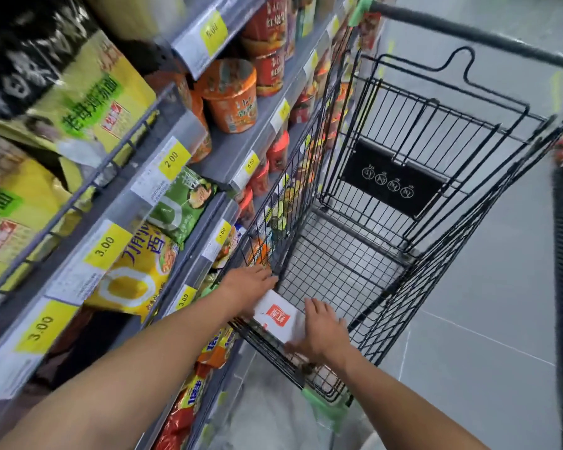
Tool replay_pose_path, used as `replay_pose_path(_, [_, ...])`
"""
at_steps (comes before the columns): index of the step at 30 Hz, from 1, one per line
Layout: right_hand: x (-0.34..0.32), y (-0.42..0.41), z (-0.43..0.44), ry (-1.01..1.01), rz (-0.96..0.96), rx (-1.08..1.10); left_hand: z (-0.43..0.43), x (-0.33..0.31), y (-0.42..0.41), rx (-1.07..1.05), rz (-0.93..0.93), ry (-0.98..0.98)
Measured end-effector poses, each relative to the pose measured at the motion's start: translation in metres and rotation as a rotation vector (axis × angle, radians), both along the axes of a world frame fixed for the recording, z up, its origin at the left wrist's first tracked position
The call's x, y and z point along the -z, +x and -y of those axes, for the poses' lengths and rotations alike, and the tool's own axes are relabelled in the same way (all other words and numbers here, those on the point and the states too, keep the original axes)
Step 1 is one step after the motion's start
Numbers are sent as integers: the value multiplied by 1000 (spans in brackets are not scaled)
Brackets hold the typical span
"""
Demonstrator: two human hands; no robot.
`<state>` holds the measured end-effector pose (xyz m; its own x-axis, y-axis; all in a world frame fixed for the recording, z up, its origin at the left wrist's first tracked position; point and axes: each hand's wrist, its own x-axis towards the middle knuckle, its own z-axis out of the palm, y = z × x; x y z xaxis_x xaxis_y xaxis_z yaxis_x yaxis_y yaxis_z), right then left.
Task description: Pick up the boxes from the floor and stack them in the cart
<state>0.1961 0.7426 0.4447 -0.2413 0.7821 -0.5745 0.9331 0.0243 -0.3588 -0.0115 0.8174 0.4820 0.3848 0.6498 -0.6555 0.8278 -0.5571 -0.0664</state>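
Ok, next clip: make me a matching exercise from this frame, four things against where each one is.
Things: 1 white box; 2 right hand; 3 orange noodle cup; 4 green packet.
Places: a beside the 2.00 tag; b flat on the box's top; c on a shelf beside red cups; d at the cart's near end, held from both sides.
Pairs: 1-d; 2-b; 3-c; 4-a.

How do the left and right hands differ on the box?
Left hand is at the box's far left side, by the cart's left wall; right hand is on its near right side.
Left fingers point right and look straight; right fingers point away, flat on the box top, thumb blurred.
Both touch the box at the cart's near end.
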Motion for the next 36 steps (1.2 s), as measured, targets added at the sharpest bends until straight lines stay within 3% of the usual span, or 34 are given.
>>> replay_pose_path(12, [-164, 29, -42, 248, -36, -113, -2, -163, 21, -111, 158, 210])
replay_pose_path(19, [-230, 41, -77, 378, -23, -355, 30, -204, 24, -309, 246, 319])
replay_pose_path(27, [-285, 37, -70, 459, -122, -677, 118, -247, 39, -620, 197, 457])
replay_pose_path(36, [-305, -21, 6, 479, -206, -1037, 263, -287, 39, -956, 85, 527])
